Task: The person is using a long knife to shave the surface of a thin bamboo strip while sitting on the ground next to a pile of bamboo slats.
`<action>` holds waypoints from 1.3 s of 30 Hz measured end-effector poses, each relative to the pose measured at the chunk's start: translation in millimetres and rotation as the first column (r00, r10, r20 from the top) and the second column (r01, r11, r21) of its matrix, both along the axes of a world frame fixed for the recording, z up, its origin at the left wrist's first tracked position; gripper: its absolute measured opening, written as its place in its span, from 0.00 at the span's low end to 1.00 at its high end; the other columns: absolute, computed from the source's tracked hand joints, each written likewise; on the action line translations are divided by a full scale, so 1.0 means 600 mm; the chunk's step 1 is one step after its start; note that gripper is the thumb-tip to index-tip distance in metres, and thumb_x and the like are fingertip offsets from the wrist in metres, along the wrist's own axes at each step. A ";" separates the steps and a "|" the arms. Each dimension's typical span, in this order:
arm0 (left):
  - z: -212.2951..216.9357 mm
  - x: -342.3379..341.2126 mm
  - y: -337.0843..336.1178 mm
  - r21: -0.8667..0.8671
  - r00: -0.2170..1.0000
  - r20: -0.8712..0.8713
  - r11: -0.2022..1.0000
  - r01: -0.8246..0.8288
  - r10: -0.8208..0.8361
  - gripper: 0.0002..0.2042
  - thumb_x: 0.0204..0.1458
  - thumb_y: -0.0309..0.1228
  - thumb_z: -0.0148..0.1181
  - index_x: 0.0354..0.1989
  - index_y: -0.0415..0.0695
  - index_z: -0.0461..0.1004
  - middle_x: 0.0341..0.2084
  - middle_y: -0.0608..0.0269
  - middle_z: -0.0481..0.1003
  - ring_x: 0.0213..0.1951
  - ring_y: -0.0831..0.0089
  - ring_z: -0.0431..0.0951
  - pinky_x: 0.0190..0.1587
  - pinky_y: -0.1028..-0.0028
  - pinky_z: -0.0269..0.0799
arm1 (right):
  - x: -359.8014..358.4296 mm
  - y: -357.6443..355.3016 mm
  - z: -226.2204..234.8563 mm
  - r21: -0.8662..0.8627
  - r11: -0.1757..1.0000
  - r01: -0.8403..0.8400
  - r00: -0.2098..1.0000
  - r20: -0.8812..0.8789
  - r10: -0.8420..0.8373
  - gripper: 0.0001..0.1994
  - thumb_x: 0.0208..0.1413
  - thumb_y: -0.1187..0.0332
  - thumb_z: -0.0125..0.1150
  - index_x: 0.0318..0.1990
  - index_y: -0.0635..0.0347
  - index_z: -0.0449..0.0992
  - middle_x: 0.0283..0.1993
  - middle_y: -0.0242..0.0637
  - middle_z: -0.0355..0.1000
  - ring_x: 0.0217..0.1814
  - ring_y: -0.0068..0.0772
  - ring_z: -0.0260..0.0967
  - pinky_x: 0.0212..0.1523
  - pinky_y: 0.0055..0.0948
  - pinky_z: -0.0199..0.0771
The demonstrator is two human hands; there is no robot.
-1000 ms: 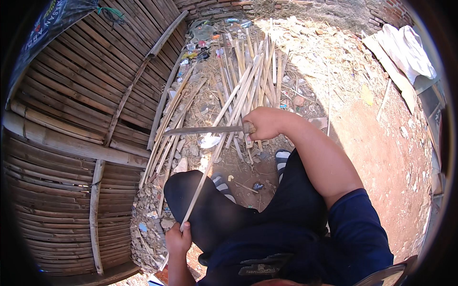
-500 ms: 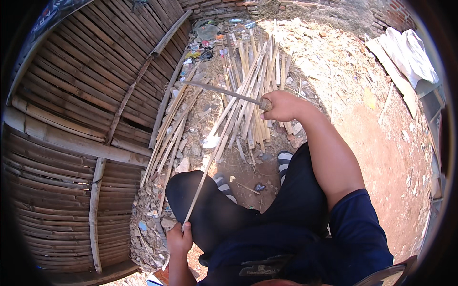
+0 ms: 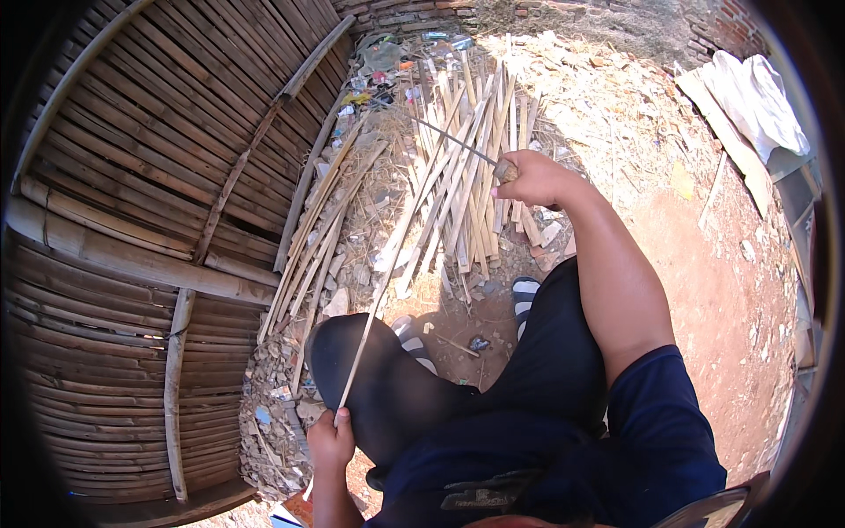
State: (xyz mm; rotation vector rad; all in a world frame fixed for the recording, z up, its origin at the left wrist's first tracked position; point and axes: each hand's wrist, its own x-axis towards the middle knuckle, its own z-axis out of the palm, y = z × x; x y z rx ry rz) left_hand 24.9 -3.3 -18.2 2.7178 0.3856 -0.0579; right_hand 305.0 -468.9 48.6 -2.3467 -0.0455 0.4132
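My right hand [image 3: 532, 180] is closed round the wooden handle of a long-bladed knife [image 3: 458, 143]. Its thin dark blade points away to the far left, above a pile of split bamboo strips [image 3: 466, 207]. Low at the left, beside my knee, my left hand [image 3: 332, 438] grips the near part of a long, pale bamboo strip [image 3: 368, 327]. That strip slants forward over my knee, and its far part runs onto the pile, where its end is hard to pick out. The blade appears to be apart from the held strip.
A bamboo slat wall [image 3: 132, 167] stands close on the left, with more strips [image 3: 321, 238] lying along its foot. Rubble and litter cover the ground. At the far right a white sack [image 3: 753, 101] lies by a plank [image 3: 726, 141]. A brick wall [image 3: 422, 16] closes the back.
My right hand has shifted slightly right, and the knife's blade has turned so its tip lies farther right and points more away. My left hand keeps hold of the strip, almost unmoved.
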 end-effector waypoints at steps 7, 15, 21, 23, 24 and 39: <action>0.013 0.003 -0.013 0.079 0.999 -0.042 0.997 0.008 -0.004 0.33 0.61 0.59 0.48 0.22 0.35 0.69 0.16 0.40 0.72 0.27 0.38 0.77 0.31 0.52 0.69 | -0.078 0.101 -0.009 -0.260 0.798 -0.544 0.803 0.113 0.585 0.21 0.49 0.56 0.72 0.48 0.54 0.79 0.39 0.48 0.79 0.43 0.51 0.78 0.44 0.46 0.74; 0.012 0.002 -0.017 0.034 1.000 0.011 0.999 -0.016 0.016 0.32 0.63 0.56 0.49 0.21 0.36 0.67 0.14 0.39 0.70 0.25 0.38 0.76 0.29 0.52 0.68 | -0.008 0.020 0.010 -0.206 0.945 -0.254 0.967 -0.023 0.255 0.25 0.50 0.58 0.71 0.55 0.59 0.78 0.47 0.50 0.79 0.53 0.50 0.76 0.54 0.42 0.75; 0.008 0.002 -0.014 0.040 1.000 0.001 0.999 -0.012 0.012 0.33 0.62 0.59 0.49 0.20 0.36 0.66 0.13 0.40 0.69 0.24 0.37 0.75 0.28 0.52 0.67 | -0.022 0.022 -0.009 -0.260 0.951 -0.169 0.947 0.224 0.230 0.22 0.49 0.58 0.71 0.50 0.58 0.79 0.41 0.51 0.79 0.47 0.54 0.77 0.49 0.45 0.76; 0.008 0.003 -0.014 0.080 1.000 -0.020 0.997 -0.017 0.018 0.33 0.61 0.59 0.49 0.21 0.36 0.66 0.14 0.40 0.69 0.24 0.37 0.75 0.28 0.52 0.67 | -0.048 0.058 -0.005 -0.286 0.881 -0.378 0.892 0.142 0.429 0.21 0.49 0.58 0.70 0.50 0.57 0.79 0.41 0.51 0.79 0.47 0.55 0.76 0.49 0.46 0.75; 0.010 0.003 -0.019 0.079 1.000 -0.022 0.997 -0.014 0.016 0.33 0.61 0.59 0.49 0.21 0.36 0.66 0.14 0.40 0.69 0.24 0.37 0.75 0.28 0.52 0.68 | -0.064 0.077 0.001 -0.312 0.848 -0.428 0.865 0.132 0.485 0.21 0.49 0.58 0.70 0.49 0.58 0.79 0.40 0.51 0.79 0.47 0.55 0.76 0.49 0.46 0.75; 0.015 0.006 -0.026 0.127 0.999 -0.032 0.991 -0.030 0.034 0.33 0.61 0.59 0.48 0.22 0.36 0.68 0.15 0.39 0.72 0.26 0.37 0.77 0.30 0.50 0.70 | -0.026 0.061 -0.021 -0.187 0.908 -0.376 0.915 0.081 0.395 0.28 0.50 0.56 0.71 0.55 0.62 0.75 0.49 0.54 0.75 0.52 0.54 0.74 0.53 0.43 0.73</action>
